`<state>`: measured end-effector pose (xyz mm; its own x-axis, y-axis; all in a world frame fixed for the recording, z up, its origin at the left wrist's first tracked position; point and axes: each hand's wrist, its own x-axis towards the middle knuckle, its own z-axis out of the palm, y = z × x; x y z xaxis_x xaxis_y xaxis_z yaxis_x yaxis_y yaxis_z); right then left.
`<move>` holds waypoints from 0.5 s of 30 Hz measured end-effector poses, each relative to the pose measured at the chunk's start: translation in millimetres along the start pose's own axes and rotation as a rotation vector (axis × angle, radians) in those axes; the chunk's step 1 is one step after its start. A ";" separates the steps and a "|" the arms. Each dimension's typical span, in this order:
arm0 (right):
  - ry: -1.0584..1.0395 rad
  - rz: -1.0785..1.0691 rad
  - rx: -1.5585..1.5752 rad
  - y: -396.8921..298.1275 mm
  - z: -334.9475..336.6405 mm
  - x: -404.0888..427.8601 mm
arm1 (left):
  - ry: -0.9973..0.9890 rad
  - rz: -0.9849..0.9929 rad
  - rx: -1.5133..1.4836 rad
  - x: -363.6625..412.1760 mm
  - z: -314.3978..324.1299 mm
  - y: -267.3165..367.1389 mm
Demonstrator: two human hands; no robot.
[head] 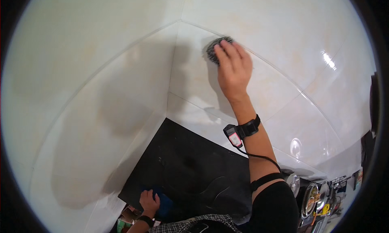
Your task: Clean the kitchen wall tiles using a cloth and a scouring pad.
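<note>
My right hand (235, 70) presses a steel wool scrubber (214, 52) against the pale glossy wall tile (194, 65), just below a horizontal trim line and right of the wall corner. Its fingers are spread over the scrubber and cover part of it. Low in the view, my left hand (149, 201) rests at the left part of a black countertop (188, 166). Beside and partly under that hand lies a dark blue patch (165, 204), perhaps a cloth; whether the fingers grip it is unclear.
Tiled walls meet in a corner behind the black top. On the right stand a round metal dish with food (310, 199), glass lids (293, 184) and a black wire rack (339, 181). A cable (264, 157) runs along my right arm from a strapped device (235, 135).
</note>
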<state>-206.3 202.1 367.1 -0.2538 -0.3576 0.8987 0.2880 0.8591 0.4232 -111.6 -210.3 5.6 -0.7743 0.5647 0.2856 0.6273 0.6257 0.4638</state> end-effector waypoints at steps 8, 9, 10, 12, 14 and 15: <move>-0.669 -0.383 0.409 -79.3 1.5 -187.8 | 0.038 0.004 -0.064 -3.0 2.9 2.9; -0.667 -0.389 0.400 -76.0 -1.7 -183.1 | 0.015 -0.013 -0.077 -5.4 3.6 2.4; -0.688 -0.418 0.405 -71.6 -6.1 -178.9 | 0.020 -0.006 -0.085 -6.4 5.3 1.9; -0.653 -0.415 0.362 -55.3 -11.7 -160.4 | 0.056 -0.004 -0.067 -7.1 9.7 2.4; -0.643 -0.272 0.337 -27.1 -10.0 -106.2 | 0.044 -0.003 -0.074 -8.0 10.7 0.7; -0.504 -0.262 0.259 -7.4 -11.9 -68.8 | 0.032 -0.004 -0.070 -7.9 8.7 -1.4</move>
<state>-180.0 216.0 303.5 -0.7087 -0.4055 0.5773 -0.0600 0.8500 0.5233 -105.7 -211.0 -4.6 -0.7798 0.5441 0.3096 0.6176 0.5883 0.5219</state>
